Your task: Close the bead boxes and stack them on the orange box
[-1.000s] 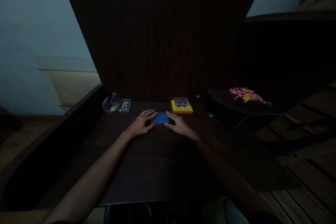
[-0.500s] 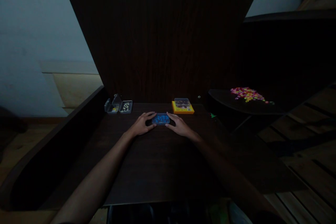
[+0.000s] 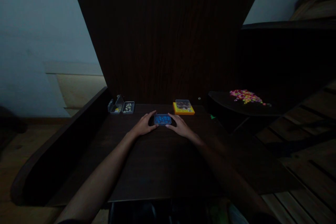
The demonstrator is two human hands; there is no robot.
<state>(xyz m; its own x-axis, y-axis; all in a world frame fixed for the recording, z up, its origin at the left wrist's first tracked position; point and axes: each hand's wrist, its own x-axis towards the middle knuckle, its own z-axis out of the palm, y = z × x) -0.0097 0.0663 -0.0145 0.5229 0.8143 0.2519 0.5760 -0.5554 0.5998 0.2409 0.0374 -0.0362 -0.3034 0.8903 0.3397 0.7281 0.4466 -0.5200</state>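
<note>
A small clear plastic box with blue pieces inside is held low over the dark wooden table, or rests on it; I cannot tell which. My left hand holds its left end, with the thumb at the near corner and the fingers at the far one. At the right end, my right hand grips in the same way. What the blue pieces are is too small to make out.
At the back left stand two open clear cases, one with pale pieces, one with yellow bits. Back right, a clear box lies on a yellow-orange box. Colourful small pieces lie heaped on the side shelf.
The view has shifted slightly. Both hands keep their hold on the box, which sits slightly further right in the picture. The blue pieces look more evenly spread inside.
</note>
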